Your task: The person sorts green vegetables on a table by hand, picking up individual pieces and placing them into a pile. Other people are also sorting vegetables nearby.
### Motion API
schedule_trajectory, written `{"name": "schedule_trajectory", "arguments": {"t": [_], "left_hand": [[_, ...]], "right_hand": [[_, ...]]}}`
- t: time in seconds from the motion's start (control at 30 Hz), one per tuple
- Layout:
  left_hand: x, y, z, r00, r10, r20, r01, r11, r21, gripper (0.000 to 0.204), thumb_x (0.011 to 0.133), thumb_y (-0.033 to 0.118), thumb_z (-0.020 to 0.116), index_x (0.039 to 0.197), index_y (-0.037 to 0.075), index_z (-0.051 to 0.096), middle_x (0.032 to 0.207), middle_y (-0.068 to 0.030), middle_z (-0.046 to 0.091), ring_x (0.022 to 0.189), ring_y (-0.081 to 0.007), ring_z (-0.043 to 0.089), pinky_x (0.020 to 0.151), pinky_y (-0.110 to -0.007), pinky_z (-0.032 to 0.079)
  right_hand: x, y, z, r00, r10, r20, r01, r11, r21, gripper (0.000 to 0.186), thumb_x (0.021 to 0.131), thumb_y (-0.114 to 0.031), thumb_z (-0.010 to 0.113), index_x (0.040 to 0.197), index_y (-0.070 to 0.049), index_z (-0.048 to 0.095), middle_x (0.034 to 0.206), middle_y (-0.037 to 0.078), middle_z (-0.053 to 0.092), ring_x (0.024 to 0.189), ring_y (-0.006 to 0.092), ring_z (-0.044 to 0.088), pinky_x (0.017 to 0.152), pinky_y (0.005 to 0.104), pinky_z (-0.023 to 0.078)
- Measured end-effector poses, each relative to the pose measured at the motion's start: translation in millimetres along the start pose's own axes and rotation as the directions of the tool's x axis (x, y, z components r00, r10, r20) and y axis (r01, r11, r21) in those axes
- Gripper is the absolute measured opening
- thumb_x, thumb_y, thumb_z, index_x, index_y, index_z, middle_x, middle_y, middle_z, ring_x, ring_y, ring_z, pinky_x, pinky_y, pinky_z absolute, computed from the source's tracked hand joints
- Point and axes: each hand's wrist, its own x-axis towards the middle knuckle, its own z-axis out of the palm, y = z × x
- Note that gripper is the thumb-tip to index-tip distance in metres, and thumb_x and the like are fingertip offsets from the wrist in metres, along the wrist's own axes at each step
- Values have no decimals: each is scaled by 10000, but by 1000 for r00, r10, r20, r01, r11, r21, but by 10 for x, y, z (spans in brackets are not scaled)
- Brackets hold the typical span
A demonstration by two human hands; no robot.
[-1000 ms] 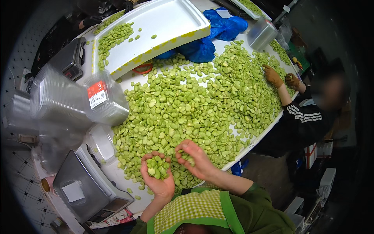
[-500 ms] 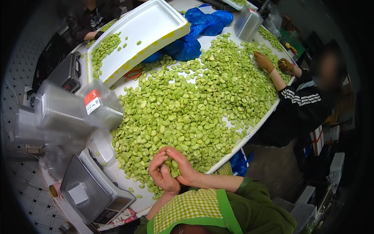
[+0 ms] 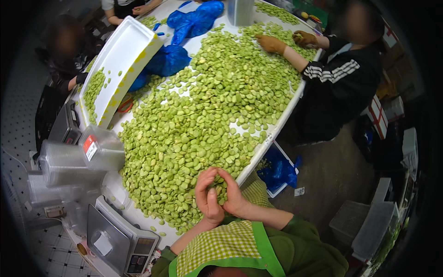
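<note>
A wide heap of shelled green broad beans [image 3: 184, 129] covers much of the white table. At its near edge, close to the table's rim, my left hand [image 3: 206, 198] and my right hand [image 3: 234, 197] are cupped together with their fingertips meeting. Some broad beans [image 3: 221, 191] show in the hollow between the palms. My left fingers curl over from the left and my right fingers close in from the other side. How many beans lie inside is hidden.
Left of the heap stand stacked clear plastic tubs [image 3: 69, 161] and a weighing scale [image 3: 115, 240]. A tilted white foam box [image 3: 122, 60] and blue plastic bags [image 3: 166, 60] lie farther back. At the right, a co-worker's gloved hands [image 3: 272, 45] reach into the beans. Orange-handled scissors [image 3: 125, 104] lie by the box.
My view has turned right, so the table sits farther left and more floor shows. My hands stay cupped together and are now nearer the table's right-hand edge.
</note>
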Motion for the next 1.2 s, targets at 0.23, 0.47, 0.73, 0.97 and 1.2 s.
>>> {"name": "schedule_trajectory", "arguments": {"t": [0.23,0.47,0.73,0.97,1.2], "left_hand": [[-142,-125,889,824,-128,552,-36,960,277,349,906,224,442,1202,69,543,1291,-117,547,1303,-325,414,1103,-482,177],[-379,-344,1030,586,-572,574,711,703,-25,304,940,111,427,1220,22,505,1245,-117,527,1215,-250,491,978,-337,395],[-258,-31,481,272,-804,529,962,221,-159,211,943,61,437,1137,17,511,1145,-104,567,1100,-199,569,868,-301,469],[-261,162,-349,316,-775,547,946,301,-121,273,994,191,441,1137,-21,537,1096,-129,601,1046,-207,598,866,-323,489],[-229,418,-930,531,-815,233,825,436,-359,339,1002,255,436,1123,-44,540,1055,-156,618,975,-224,621,833,-316,503]], "right_hand": [[-145,-640,-1259,910,-278,307,-67,632,772,384,971,-301,503,1290,-93,456,1250,53,484,1171,167,461,984,290,380],[-23,-1749,-2931,820,-358,-447,434,897,79,577,917,-510,454,1319,-96,460,1315,131,506,1228,340,451,995,575,334],[198,-2132,-3749,449,-458,-767,243,889,-389,583,919,-413,511,1373,-76,369,1405,191,347,1278,360,353,1026,666,227],[175,-1902,-2055,653,-710,-264,430,634,-642,272,926,-138,593,1161,0,593,998,82,632,820,122,615,668,232,511],[653,-1455,-430,801,-295,521,392,-399,-829,177,837,-56,646,1008,-12,666,869,110,656,743,224,651,661,304,514]]}}
